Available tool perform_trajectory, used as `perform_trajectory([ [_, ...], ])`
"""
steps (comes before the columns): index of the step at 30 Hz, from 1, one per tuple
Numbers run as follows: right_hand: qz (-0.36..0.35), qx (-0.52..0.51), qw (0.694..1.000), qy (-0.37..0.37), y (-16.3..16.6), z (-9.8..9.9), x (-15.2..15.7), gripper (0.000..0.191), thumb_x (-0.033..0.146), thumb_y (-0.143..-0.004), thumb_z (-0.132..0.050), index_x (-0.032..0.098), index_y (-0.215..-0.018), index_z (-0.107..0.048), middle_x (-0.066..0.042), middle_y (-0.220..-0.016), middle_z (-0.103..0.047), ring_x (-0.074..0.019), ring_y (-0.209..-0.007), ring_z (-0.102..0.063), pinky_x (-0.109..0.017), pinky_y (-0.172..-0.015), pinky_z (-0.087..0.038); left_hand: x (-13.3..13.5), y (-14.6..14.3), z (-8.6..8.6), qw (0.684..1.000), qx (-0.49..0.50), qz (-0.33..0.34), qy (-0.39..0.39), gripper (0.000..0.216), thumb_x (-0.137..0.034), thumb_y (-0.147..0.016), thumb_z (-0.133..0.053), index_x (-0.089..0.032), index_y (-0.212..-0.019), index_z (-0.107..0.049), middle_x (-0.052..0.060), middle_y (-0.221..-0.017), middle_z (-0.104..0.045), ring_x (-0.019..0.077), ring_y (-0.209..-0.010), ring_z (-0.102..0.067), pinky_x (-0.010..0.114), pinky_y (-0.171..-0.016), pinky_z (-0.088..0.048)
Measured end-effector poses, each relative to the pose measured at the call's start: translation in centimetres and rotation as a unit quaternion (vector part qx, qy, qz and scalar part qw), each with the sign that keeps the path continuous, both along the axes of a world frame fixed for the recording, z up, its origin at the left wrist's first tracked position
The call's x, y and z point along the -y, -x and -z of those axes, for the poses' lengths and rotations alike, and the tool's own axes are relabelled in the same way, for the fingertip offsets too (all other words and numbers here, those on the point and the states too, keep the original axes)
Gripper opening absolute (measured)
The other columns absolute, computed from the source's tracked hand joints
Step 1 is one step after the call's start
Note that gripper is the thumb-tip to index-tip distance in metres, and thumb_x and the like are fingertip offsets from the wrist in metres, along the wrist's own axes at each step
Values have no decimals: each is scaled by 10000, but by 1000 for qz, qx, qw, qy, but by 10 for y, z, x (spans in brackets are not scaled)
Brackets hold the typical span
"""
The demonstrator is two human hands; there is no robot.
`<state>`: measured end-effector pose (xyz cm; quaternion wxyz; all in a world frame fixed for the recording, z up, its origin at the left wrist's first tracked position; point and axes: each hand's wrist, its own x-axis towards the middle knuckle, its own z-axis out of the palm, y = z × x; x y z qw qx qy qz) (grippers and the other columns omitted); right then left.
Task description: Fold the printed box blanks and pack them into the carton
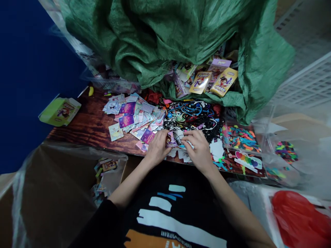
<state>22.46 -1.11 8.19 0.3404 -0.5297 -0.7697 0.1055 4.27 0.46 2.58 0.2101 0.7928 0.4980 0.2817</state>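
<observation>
My left hand [157,145] and my right hand [198,148] meet at the near edge of a dark wooden table [85,125]. Between them they pinch a small picture card [171,139] together with a small dark and white item [178,137]. Both hands have curled fingers. Behind them lies a tangle of black, blue and white cords [193,115]. A heap of small pink and purple cards [134,115] spreads to the left of my left hand.
A large green sack [144,38] holds yellow and purple packets [217,79]. A clear tray of coloured bits [240,137] stands on the right. A green box [59,111] lies far left. A plastic-lined carton [51,193] sits at the lower left, a red bag [300,217] at the lower right.
</observation>
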Motion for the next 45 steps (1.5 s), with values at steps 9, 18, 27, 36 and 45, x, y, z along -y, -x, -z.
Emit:
perform_trajectory([
  [9,22,106,994,-20,26,16,-1,266,138,-946,-449,191,-1036,-694,-94,-904,-710,-233,-856,-625,-350,-772,-485,-2,-4,0,999,20,-33,-20,577,-110,-761,-626,-171,-1294,-414,144,-1256,-586,303,-1182,-570,434,-976,-490],
  [18,77,-77,994,-31,7,-20,2,202,171,-945,-503,218,-1038,-676,-66,-974,-720,-220,-895,-655,-363,-792,-519,-6,-6,10,994,62,-83,-26,594,-180,-753,-734,-167,-1262,-427,144,-1209,-605,306,-1157,-590,425,-931,-512],
  [27,2,21,1000,3,13,12,3,182,251,-946,-542,193,-901,-709,-144,-1175,-609,-292,-1099,-526,-463,-924,-469,0,-12,8,991,104,-82,-9,576,-175,-740,-722,-181,-1244,-441,118,-1171,-601,288,-1116,-595,406,-913,-507],
  [36,10,-171,978,123,-4,19,-24,94,269,-893,-577,221,-880,-657,-62,-1009,-618,-202,-862,-599,-338,-739,-508,-1,-9,12,931,303,-25,204,476,-395,-795,-732,-189,-1174,-530,103,-1129,-625,231,-917,-663,349,-750,-564],
  [45,111,-466,853,207,-7,26,-12,270,374,-725,-765,225,-940,-703,-2,-777,-654,-113,-566,-513,-231,-451,-410,12,-11,-11,892,370,54,252,682,-300,-916,-592,-317,-1524,-282,128,-1383,-507,162,-821,-681,284,-671,-592],
])
